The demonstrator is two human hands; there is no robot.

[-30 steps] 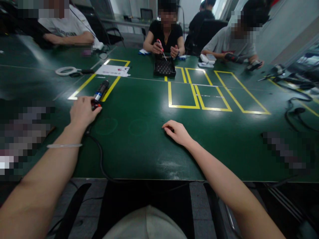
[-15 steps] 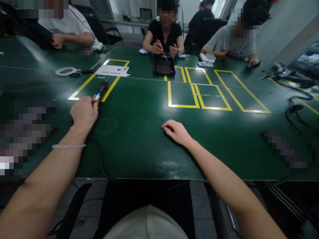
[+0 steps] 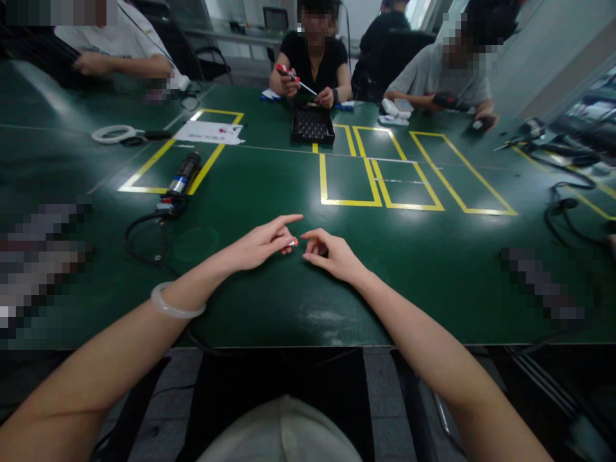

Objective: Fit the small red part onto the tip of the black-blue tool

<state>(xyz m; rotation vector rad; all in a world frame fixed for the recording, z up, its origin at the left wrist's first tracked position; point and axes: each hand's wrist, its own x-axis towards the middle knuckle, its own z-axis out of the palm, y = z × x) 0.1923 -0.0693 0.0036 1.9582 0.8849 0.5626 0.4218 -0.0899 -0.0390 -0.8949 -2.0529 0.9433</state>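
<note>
My left hand (image 3: 262,247) is over the middle of the green table, index finger stretched out. Its thumb and other fingers pinch a small red-and-silver piece (image 3: 294,242), too small to name. Just to the right, my right hand (image 3: 332,253) faces it with loosely curled fingers; thumb and index tips are apart, and I see nothing between them. The two hands are close but do not touch. Left of them lies a black cylindrical device (image 3: 183,176) with a silver and blue band, a red-and-white end and a cable.
Yellow tape rectangles (image 3: 350,203) mark the green table (image 3: 269,308). A white paper (image 3: 208,133) and a white ring-shaped tool (image 3: 114,134) lie at the back left. Opposite, a person holds a red-handled screwdriver (image 3: 291,76) over a black tray (image 3: 312,138). Cables (image 3: 561,204) lie at the right.
My left hand has left the end of the black cylindrical device and moved right, beside my right hand, with the small red-and-silver piece in its fingers. My right hand has barely moved.
</note>
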